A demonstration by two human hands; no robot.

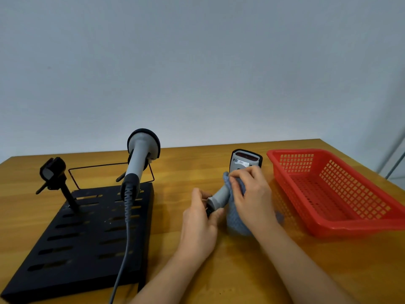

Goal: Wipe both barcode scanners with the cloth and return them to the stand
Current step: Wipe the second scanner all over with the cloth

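A grey and black barcode scanner (245,161) is held above the wooden table, head pointing away from me. My left hand (200,220) grips the lower end of its handle. My right hand (252,194) holds a blue-grey cloth (237,220) wrapped round the handle just below the head; part of the cloth hangs down. A second grey scanner (140,156) sits in the right cradle of the black stand (87,233), its cable trailing toward me. The left cradle (52,171) holds nothing.
A red plastic basket (337,189) with nothing in it stands at the right, close to my right hand. The second scanner's grey cable (125,255) runs across the stand base to the table's front edge. A plain wall rises behind the table.
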